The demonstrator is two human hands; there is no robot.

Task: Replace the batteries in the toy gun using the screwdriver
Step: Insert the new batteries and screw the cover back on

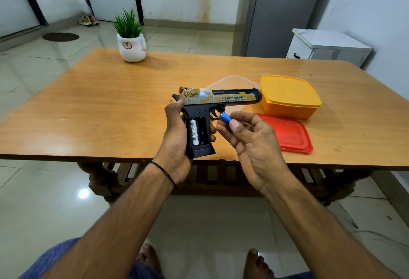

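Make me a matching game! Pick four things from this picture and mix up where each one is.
Things:
1. white battery
2. red lid
3. plant pot
4. small blue cylinder

Places:
A. pinched in the right hand
B. inside the toy gun's open grip
C. near the table's far edge
D. flat on the table, beside the orange box

Pairs: 1-B, 2-D, 3-C, 4-A
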